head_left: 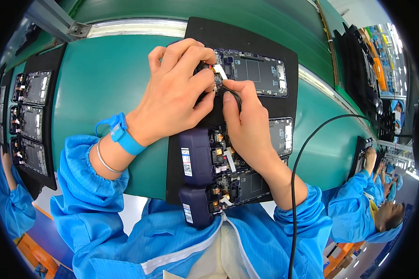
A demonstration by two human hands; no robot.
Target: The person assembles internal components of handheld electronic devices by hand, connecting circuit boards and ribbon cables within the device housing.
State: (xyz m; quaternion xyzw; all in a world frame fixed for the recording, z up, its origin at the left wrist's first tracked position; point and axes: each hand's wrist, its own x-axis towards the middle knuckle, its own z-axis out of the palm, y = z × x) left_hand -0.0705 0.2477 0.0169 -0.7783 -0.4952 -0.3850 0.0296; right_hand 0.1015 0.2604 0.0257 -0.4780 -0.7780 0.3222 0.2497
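Note:
An opened phone body (260, 76) lies at the far end of a black mat (278, 108), its circuit board and battery area exposed. My left hand (177, 88) is closed over its left end, fingers curled around the edge, and covers much of that end. A slim black tool (234, 93) is pinched in my right hand (249, 123), its upper end by a white strip (220, 71) on the phone. The tool's exact kind I cannot make out. Nearer to me are two more opened phones, each with a dark purple block (194, 158) at its left.
A black cable (295, 181) arcs down past my right forearm. The mat lies on a green bench (102, 79). At far left, another mat (51, 139) carries several opened phones (32, 116). Co-workers in blue (354, 202) sit at the right and left.

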